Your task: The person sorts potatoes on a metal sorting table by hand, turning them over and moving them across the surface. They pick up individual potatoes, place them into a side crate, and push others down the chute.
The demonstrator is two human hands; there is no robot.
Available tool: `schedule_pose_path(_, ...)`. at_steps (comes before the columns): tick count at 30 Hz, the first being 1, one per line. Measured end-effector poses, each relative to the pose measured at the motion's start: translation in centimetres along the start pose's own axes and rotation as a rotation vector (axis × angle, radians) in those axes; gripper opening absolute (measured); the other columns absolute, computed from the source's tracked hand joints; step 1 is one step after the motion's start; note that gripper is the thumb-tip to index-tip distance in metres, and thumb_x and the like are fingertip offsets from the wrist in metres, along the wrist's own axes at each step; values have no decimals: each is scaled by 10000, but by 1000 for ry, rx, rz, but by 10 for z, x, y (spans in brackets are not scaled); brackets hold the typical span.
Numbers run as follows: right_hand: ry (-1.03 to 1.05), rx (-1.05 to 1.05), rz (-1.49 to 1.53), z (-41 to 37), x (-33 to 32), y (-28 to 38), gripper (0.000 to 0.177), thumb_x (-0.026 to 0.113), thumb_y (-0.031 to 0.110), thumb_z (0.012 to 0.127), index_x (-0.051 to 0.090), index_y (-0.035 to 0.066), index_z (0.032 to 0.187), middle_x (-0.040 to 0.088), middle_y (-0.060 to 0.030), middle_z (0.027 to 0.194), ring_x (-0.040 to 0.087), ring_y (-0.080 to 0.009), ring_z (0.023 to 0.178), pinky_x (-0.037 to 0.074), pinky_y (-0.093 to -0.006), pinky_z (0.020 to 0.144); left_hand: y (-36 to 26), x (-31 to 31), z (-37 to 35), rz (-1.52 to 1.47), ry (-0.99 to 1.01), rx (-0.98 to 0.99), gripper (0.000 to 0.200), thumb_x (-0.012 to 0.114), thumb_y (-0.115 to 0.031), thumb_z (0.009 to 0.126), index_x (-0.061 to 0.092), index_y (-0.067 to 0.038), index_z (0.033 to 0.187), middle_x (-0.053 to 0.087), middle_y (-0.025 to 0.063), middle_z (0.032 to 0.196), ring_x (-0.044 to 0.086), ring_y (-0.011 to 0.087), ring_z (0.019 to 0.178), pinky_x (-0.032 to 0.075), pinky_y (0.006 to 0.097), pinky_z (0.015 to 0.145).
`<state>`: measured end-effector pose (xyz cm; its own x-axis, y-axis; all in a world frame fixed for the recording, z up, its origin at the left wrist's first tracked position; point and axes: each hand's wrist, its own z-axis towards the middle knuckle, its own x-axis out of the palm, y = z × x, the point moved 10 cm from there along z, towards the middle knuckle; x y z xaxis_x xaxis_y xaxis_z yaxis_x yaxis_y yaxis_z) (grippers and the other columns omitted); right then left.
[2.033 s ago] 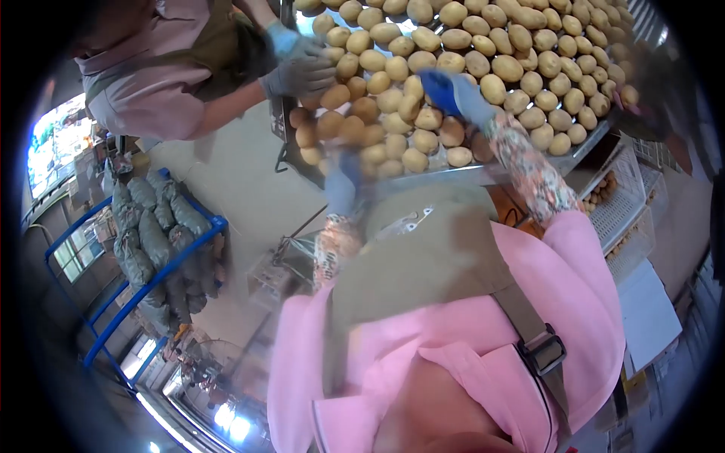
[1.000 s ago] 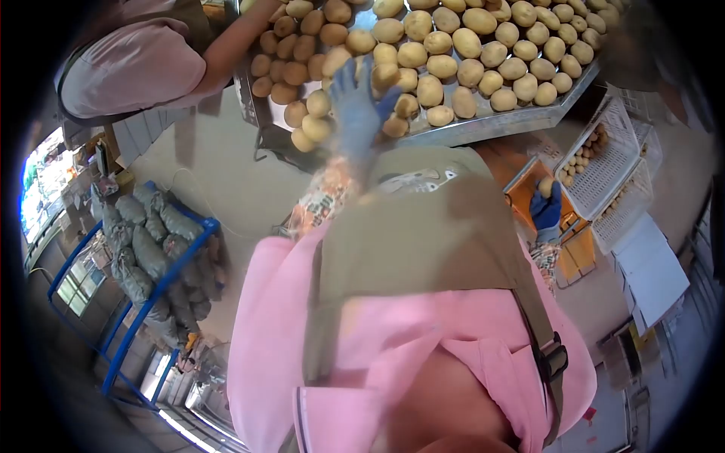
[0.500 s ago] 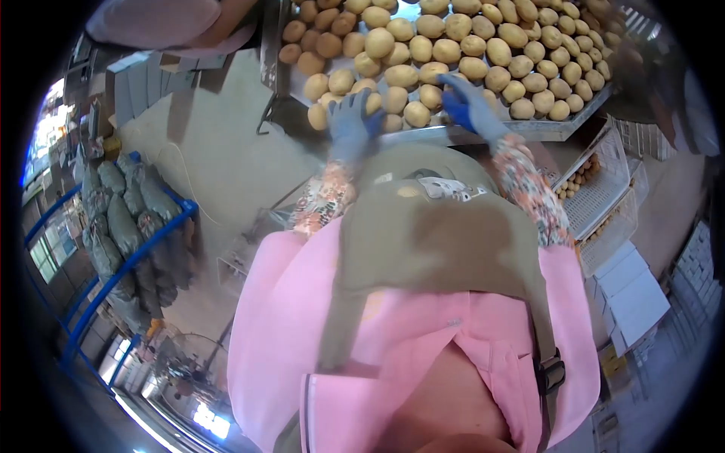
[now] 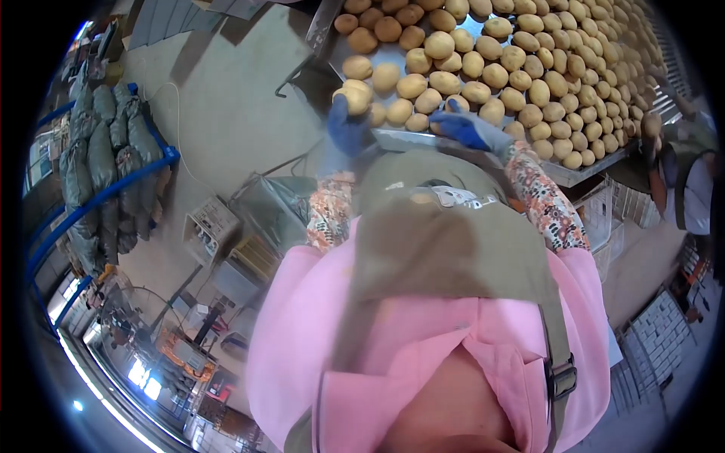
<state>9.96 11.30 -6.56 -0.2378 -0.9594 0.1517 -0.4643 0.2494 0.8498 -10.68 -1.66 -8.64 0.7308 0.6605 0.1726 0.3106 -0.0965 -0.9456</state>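
Observation:
Many tan, oval potatoes (image 4: 495, 75) lie on a metal sorting tray (image 4: 408, 140) in front of me. Both my hands wear grey gloves with blue palms. At the tray's near left corner, my left hand (image 4: 347, 132) has its fingers around a pale potato (image 4: 351, 98); part of the grip is hidden. My right hand (image 4: 470, 128) lies over the near edge with fingers stretched to the left, touching potatoes. A potato (image 4: 457, 103) sits just beyond its fingertips. Floral sleeves cover both my forearms.
Stuffed grey-green sacks (image 4: 98, 166) rest in a blue metal rack (image 4: 124, 192) on the left. A crate (image 4: 211, 226) stands on the floor below the tray. Plastic crates (image 4: 596, 215) are under the tray at right, near another person (image 4: 687, 166).
My left hand has turned and moved to the tray's corner, its fingers closing on a potato. The right hand has tilted flatter, fingers pointing left. The camera view has shifted.

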Motion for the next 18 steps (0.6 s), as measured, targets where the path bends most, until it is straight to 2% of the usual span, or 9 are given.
schedule_pose_path(3, 230, -59, -138, 33, 57, 20, 364, 492, 178, 959, 540, 94, 1310, 605, -28, 1105, 548, -118, 1021, 425, -228, 912, -26, 17, -12, 120, 34, 175, 553, 523, -456, 954, 423, -63, 1330, 526, 139, 1252, 565, 244, 1120, 508, 393, 946)
schedule_pose_path(4, 288, -29, -215, 48, 75, 22, 368, 505, 195, 952, 541, 100, 1307, 614, -39, 1089, 553, -123, 1013, 426, -237, 911, -42, 32, -18, -106, 78, 53, 595, 478, -521, 952, 400, -80, 1345, 493, 157, 1284, 566, 274, 1114, 491, 421, 975)
schedule_pose_path(7, 397, 29, -363, 58, 99, 27, 379, 531, 229, 938, 543, 114, 1300, 633, -60, 1055, 563, -134, 998, 430, -254, 908, -53, 31, -15, -70, 85, 91, 593, 493, -526, 942, 409, -90, 1335, 486, 165, 1281, 553, 292, 1123, 480, 447, 984)
schedule_pose_path(9, 94, -166, -244, 33, 61, 80, 385, 522, 174, 934, 526, 104, 1312, 599, -60, 1136, 542, -131, 1056, 415, -263, 945, -54, 29, -11, -314, 74, 1, 595, 504, -533, 933, 416, -95, 1326, 481, 171, 1276, 534, 307, 1143, 467, 472, 994)
schedule_pose_path(12, -406, -386, -480, 13, -44, 52, 409, 602, 282, 877, 576, 126, 1254, 582, -86, 1255, 538, -204, 1157, 444, -332, 940, -41, 15, 1, -326, -11, 3, 616, 507, -543, 926, 412, -86, 1327, 481, 172, 1278, 504, 311, 1173, 446, 482, 1013)
schedule_pose_path(13, -588, -327, -1159, -20, -55, 72, 382, 593, 318, 874, 598, 196, 1236, 522, -122, 1351, 490, -278, 1240, 397, -410, 1021, -40, 13, 5, -327, -26, 2, 622, 508, -546, 924, 411, -83, 1328, 480, 174, 1280, 494, 314, 1183, 439, 485, 1020)
schedule_pose_path(15, -460, 92, -1216, -38, -83, 21, 383, 572, 371, 882, 591, 293, 1256, 387, -153, 1472, 354, -364, 1353, 284, -467, 1114, -57, 16, 7, -38, -22, 160, 519, 505, -466, 945, 441, -60, 1262, 511, 149, 1204, 527, 276, 1111, 474, 437, 951)
schedule_pose_path(17, -439, 123, -1081, -49, -81, 5, 373, 561, 371, 902, 591, 293, 1265, 328, -162, 1499, 284, -356, 1384, 257, -470, 1124, -97, 29, 2, 467, -100, 438, 345, 510, -315, 979, 493, -19, 1158, 582, 96, 1058, 599, 205, 966, 518, 340, 840)
schedule_pose_path(18, -396, 135, -951, -51, -77, 2, 364, 549, 370, 921, 591, 294, 1274, 268, -172, 1526, 213, -348, 1416, 231, -474, 1134, -79, 26, 17, 289, -8, 270, 309, 529, -288, 968, 527, -10, 1103, 592, 76, 1019, 604, 186, 906, 510, 321, 800)
